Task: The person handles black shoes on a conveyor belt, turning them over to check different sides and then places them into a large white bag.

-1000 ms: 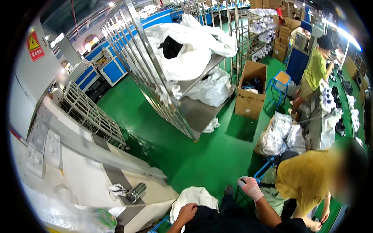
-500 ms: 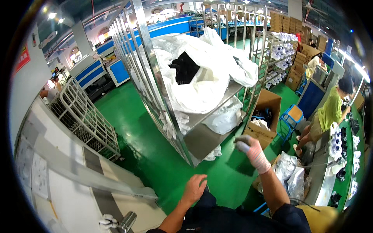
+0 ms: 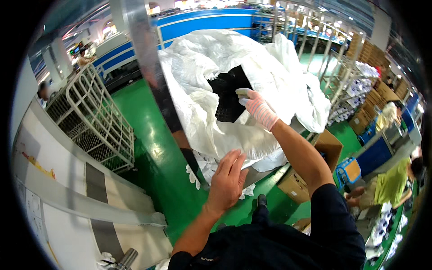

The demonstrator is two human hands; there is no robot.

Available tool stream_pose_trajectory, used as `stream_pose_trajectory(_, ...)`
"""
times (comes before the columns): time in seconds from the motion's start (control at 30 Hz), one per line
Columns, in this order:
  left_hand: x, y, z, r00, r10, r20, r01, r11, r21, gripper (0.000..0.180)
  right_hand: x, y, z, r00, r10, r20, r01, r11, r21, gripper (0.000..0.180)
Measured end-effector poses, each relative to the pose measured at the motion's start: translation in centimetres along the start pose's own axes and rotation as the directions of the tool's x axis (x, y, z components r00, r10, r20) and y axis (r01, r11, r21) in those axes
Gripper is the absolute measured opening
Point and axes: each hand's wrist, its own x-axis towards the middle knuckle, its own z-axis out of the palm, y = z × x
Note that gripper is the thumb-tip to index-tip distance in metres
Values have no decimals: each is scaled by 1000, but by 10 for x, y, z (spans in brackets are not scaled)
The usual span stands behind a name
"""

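Observation:
A big white sack (image 3: 198, 54) lies on the metal rack, its mouth gaping over dark black contents (image 3: 229, 94) whose kind I cannot make out. My right hand (image 3: 258, 108), in a striped pale glove with grey fingertips, reaches over the sack to the right edge of that opening. Its fingers are stretched and a little apart, with nothing seen in them; whether they touch the contents is unclear. Bare and open, my left hand (image 3: 228, 182) is held low in front of the sack's near side, fingers extended. A shiny metal post (image 3: 157, 76) of the rack rises left of the sack.
A white wire cage cart (image 3: 101, 117) stands at left beside a pale panelled surface (image 3: 67, 180). To the right are an open cardboard box (image 3: 294, 184), a blue stool (image 3: 348, 172) and a seated person in a green shirt (image 3: 389, 182) by a line of shoes (image 3: 380, 225).
I have come closer to the rack and sack. My right hand has moved up and left to the sack's opening; my left hand has risen toward the sack's near side.

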Motion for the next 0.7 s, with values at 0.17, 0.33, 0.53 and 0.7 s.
stream_pose_trajectory(0.17, 85, -51, 45, 981, -178, -78, 193, 945, 264, 41, 94, 62, -1, 994, -71, 82, 107, 747, -656, 33)
stream_pose_trajectory(0.33, 146, -78, 47, 769, -585, -258, 585, 480, 654, 52, 148, 58, -66, 979, -182, 89, 194, 714, -673, 33)
stream_pose_trajectory(0.53, 111, -24, 26, 653, -752, -89, 467, 308, 829, 31, 124, -13, -39, 735, -181, 653, 599, 625, -501, 36)
stream_pose_trajectory(0.7, 127, -47, 39, 783, -616, -85, 494, 532, 687, 25, 136, 31, 17, 586, -282, 760, 729, 592, -343, 53)
